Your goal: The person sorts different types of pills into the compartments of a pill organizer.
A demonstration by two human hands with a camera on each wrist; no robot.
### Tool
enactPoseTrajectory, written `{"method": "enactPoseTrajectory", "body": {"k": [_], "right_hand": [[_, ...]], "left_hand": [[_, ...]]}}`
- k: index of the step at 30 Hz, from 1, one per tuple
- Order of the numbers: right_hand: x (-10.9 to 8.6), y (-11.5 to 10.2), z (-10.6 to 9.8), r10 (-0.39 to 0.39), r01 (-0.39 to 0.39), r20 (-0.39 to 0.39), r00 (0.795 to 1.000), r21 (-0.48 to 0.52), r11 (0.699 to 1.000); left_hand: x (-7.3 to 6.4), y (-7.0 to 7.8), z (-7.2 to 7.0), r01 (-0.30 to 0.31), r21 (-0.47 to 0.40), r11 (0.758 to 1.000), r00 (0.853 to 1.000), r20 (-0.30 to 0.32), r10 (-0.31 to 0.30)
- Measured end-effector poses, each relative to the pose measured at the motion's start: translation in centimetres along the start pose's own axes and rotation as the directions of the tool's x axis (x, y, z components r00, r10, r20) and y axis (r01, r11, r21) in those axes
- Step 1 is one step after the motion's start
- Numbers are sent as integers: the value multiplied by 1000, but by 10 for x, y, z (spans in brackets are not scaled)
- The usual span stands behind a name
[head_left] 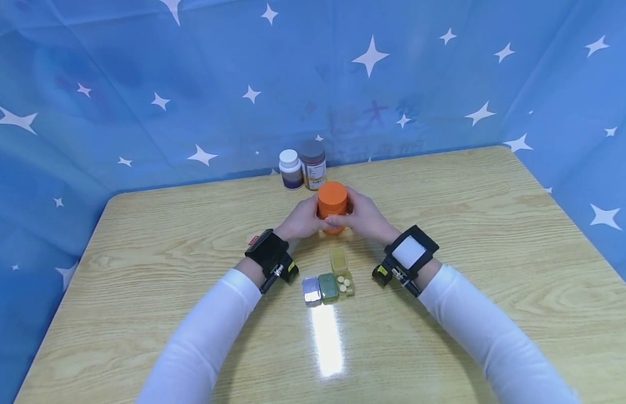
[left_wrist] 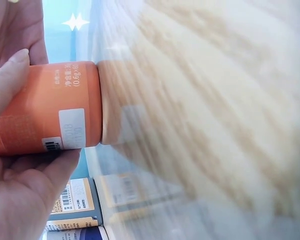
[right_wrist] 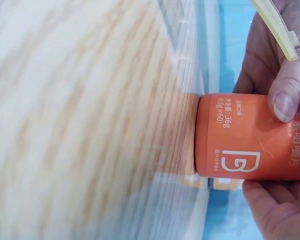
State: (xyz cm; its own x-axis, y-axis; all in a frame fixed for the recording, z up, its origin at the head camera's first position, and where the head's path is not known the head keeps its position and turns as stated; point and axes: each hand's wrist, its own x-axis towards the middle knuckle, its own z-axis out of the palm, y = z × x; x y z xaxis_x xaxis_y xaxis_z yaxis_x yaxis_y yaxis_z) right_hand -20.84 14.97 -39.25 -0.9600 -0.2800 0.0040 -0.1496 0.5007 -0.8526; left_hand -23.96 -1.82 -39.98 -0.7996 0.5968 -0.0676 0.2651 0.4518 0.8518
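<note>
An orange pill bottle point(head_left: 333, 196) with an orange lid stands upright on the wooden table, between both hands. My left hand point(head_left: 301, 219) grips its left side, thumb across the front. From the right, my right hand point(head_left: 364, 215) grips the same bottle, its thumb also over the front. Printed lettering and a white sticker show on the orange bottle point(left_wrist: 50, 107) in the left wrist view. Nearer the person lies a small pill box with a purple point(head_left: 311, 290), a green point(head_left: 328, 287) and a yellow compartment point(head_left: 345, 284); the yellow lid is up, and several white tablets lie inside.
Behind the hands stand a white-capped bottle point(head_left: 291, 169) and a dark-lidded brown jar point(head_left: 314, 164), side by side near the table's back edge. A blue curtain point(head_left: 292, 67) with white stars hangs behind the wooden table point(head_left: 166, 252). A small red item point(head_left: 253, 240) shows beside the left wrist.
</note>
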Motion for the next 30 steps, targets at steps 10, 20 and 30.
{"method": "enactPoseTrajectory", "body": {"k": [10, 20, 30], "right_hand": [[-9, -2, -39, 2, -1, -133, 991, 10, 1000], [-22, 47, -133, 234, -245, -425, 874, 29, 969], [-33, 84, -155, 351, -373, -454, 819, 43, 927]], "left_hand": [[-18, 1, 0, 114, -26, 993, 986, -118, -116], [-42, -5, -9, 141, 39, 989, 979, -157, -134], [-45, -9, -14, 136, 70, 988, 979, -163, -123]]}}
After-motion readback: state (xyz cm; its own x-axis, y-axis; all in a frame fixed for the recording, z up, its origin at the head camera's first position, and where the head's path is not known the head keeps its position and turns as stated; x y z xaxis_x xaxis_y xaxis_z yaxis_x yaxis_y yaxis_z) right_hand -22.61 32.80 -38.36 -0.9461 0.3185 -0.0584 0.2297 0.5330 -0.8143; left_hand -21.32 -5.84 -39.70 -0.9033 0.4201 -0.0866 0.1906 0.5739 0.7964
